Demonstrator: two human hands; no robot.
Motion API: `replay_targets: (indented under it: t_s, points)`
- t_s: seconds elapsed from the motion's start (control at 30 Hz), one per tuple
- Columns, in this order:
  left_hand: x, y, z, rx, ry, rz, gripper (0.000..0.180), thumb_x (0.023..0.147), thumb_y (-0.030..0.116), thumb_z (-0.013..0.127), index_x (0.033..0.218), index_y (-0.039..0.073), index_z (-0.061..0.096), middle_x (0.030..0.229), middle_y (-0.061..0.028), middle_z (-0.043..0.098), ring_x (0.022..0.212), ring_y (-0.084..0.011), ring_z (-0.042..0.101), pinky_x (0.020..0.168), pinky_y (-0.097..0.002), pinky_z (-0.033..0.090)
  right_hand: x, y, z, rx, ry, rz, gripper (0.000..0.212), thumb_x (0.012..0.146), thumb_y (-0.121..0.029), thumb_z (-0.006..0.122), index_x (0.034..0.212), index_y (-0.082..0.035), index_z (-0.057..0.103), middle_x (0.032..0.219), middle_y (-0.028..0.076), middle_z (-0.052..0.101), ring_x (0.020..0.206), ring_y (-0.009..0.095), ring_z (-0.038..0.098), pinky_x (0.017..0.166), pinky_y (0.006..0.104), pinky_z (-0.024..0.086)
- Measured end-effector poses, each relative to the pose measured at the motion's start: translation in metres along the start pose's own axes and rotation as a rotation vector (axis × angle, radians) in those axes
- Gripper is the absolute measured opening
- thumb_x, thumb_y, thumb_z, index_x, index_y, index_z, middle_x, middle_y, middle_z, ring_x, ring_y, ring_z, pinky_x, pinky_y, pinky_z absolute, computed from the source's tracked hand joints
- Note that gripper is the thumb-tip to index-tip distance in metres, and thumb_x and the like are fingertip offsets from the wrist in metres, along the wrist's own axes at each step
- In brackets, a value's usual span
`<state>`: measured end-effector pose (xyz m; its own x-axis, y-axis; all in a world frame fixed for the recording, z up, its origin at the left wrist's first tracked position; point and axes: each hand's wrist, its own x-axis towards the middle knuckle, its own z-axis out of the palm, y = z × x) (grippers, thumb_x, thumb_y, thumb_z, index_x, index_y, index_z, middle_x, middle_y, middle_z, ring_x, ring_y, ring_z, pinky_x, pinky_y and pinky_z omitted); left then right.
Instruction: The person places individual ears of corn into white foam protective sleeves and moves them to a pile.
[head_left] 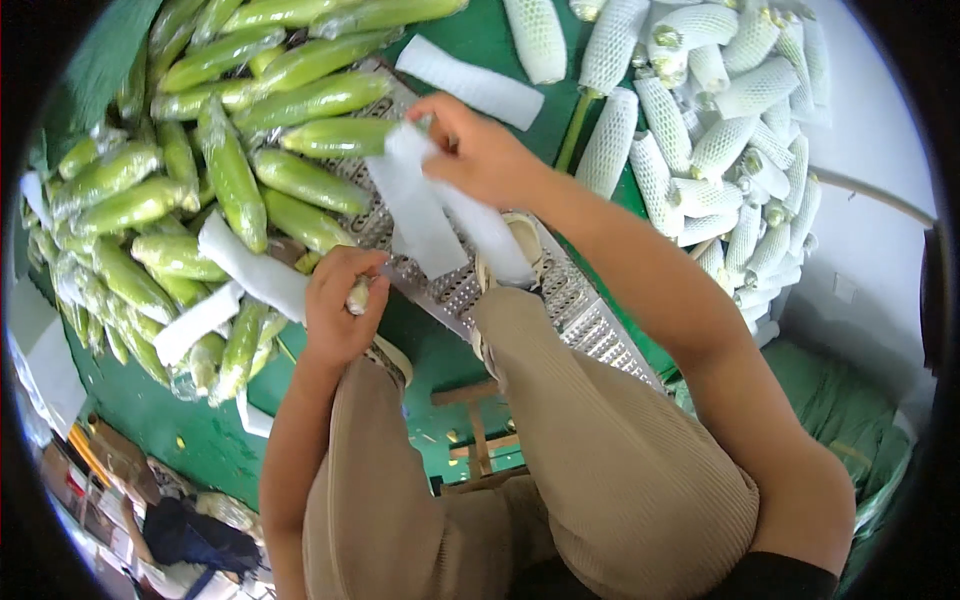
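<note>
Your right grip (478, 152) pinches a white foam sleeve (412, 172) hanging below it; your left grip (338, 300) closes around a pale stub (358, 296), wrapped corn (232, 185) beyond it. Steady the stub and handle the foam gently, avoiding creases.

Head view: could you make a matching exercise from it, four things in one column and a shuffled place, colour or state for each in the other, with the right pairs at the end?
Things
1. Left cob heap
2. Right cob heap
3. Metal strip
4. Right hand

States
A. Mostly white, net-covered
B. Gripping a white sleeve
C. Mostly green, film-wrapped
D. Silvery, perforated

Pairs: 1-C, 2-A, 3-D, 4-B
</note>
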<state>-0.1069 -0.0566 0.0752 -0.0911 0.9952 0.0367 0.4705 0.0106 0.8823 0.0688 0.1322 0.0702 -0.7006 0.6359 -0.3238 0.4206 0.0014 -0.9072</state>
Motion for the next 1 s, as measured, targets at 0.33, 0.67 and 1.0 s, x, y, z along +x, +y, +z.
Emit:
replay_targets:
  t_s: [0.33, 0.67, 1.0]
  points:
    - [-0.012, -0.004, -0.010, -0.111, 0.218, -0.210, 0.020, 0.082, 0.000, 0.069, 0.101, -0.002, 0.063, 0.092, -0.0095, 0.060, 0.086, -0.0224, 0.058, 0.079, -0.0305, 0.045, -0.056, -0.030, 0.083, 0.960, -0.331, 0.160, 0.032, 0.096, -0.013, 0.055, 0.126, -0.004, 0.048, 0.082, 0.002, 0.051, 0.071, 0.011, 0.055, 0.068, 0.0251, 0.047]
    - [-0.030, -0.023, -0.023, -0.219, 0.263, -0.109, 0.021, 0.075, -0.010, 0.063, 0.093, 0.000, 0.060, 0.094, -0.0102, 0.060, 0.088, -0.0254, 0.057, 0.081, -0.0325, 0.045, -0.028, -0.041, 0.097, -0.069, -0.075, -0.598, 0.031, 0.075, -0.021, 0.079, 0.097, -0.007, 0.062, 0.108, 0.010, 0.056, 0.100, 0.029, 0.053, 0.087, 0.0387, 0.043]
    - [-0.039, -0.027, -0.035, -0.245, 0.389, -0.250, 0.020, 0.083, 0.010, 0.068, 0.099, 0.003, 0.059, 0.096, -0.0099, 0.058, 0.091, -0.0256, 0.054, 0.084, -0.0340, 0.044, -0.023, -0.054, 0.089, -0.264, -0.168, -0.754, 0.027, 0.082, -0.018, 0.070, 0.074, -0.007, 0.047, 0.078, 0.008, 0.054, 0.072, 0.025, 0.054, 0.068, 0.0358, 0.043]
